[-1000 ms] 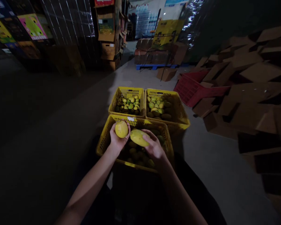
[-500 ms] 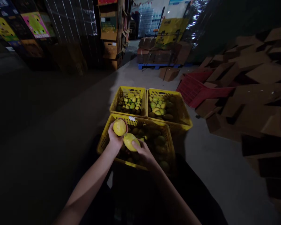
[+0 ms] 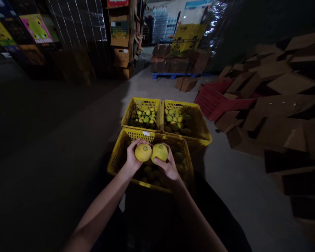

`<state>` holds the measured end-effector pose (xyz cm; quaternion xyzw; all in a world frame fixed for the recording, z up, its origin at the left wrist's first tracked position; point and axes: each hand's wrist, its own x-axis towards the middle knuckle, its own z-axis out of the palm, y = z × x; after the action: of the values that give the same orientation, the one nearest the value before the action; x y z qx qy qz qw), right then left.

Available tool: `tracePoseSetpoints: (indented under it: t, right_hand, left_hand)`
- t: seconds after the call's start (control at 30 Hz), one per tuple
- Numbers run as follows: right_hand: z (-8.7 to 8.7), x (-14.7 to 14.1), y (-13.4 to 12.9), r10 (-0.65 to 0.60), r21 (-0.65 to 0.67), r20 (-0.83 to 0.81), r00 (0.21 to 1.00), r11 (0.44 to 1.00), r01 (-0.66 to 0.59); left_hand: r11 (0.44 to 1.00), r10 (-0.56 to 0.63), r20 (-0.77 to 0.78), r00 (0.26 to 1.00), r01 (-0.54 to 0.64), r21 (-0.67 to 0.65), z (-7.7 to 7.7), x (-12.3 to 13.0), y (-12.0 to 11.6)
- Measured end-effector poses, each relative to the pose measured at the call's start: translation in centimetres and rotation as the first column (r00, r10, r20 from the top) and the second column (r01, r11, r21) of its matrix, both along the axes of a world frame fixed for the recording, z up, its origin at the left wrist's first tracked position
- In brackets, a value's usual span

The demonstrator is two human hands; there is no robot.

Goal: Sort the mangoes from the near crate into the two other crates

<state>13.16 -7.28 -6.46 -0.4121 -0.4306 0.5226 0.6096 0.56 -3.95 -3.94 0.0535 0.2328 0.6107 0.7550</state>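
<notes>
Our left hand cups 1 yellow fruit, fingers half-curled; our right hand clasps a greener fruit at its 3 o'clock, both over the near crate. Careful, a knock between them could roll either loose!

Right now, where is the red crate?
The red crate is in the head view, right of the back-right yellow crate, beside the heaped cardboard boxes.

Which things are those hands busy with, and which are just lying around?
Probably part of the job:
left hand, holding a yellow fruit
right hand, holding a greener fruit
three yellow crates

Seemingly just lying around:
red crate
cardboard boxes
</notes>
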Motion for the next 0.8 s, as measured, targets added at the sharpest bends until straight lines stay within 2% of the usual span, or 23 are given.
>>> tracePoseSetpoints:
  t: [0.13,0.27,0.43,0.67,0.8]
  right_hand:
    - [0.69,0.15,-0.35,0.063,0.056,0.095,0.993,0.996,-0.069]
    - [0.93,0.25,-0.54,0.100,0.077,0.111,0.989,0.991,-0.109]
    - [1.02,0.37,-0.59,0.082,0.073,0.137,0.987,0.993,-0.093]
    - [1.04,0.67,-0.58,0.119,0.084,0.144,0.982,0.988,-0.132]
    - [1.03,0.53,-0.75,0.119,0.025,0.121,0.986,0.992,-0.123]
  left_hand:
    - [0.997,-0.044,-0.030,0.999,0.046,0.068,0.04,-0.46,0.00]
    - [0.992,-0.050,-0.040,0.998,0.055,0.111,-0.17,-0.59,0.01]
    - [0.993,-0.055,-0.044,0.998,0.059,0.100,-0.65,-0.47,0.21]
    - [0.994,-0.070,-0.070,0.995,0.076,0.080,-0.64,-0.67,0.31]
    - [0.989,-0.117,-0.125,0.985,0.127,0.074,-0.32,-0.70,0.39]
